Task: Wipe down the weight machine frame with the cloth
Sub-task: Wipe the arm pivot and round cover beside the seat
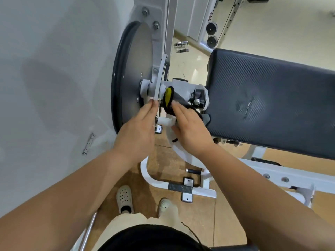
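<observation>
The white weight machine frame (183, 156) stands in front of me, with a large grey disc (137, 73) on a pivot axle (145, 87) at the left. A dark grey cloth with a yellow patch (169, 98) is draped over the axle housing. My right hand (190, 129) lies on the cloth with straight fingers, pressing it against the housing. My left hand (137, 129) reaches up beside it, its fingertips touching the thin white lever plate (160, 80) next to the disc.
A black padded seat (272, 98) fills the right side. A white wall (54, 69) is close on the left. Pulleys (211, 35) and a cable handle (181, 47) lie further back. My feet in pale clogs (125, 198) stand on the brown floor beside the frame base.
</observation>
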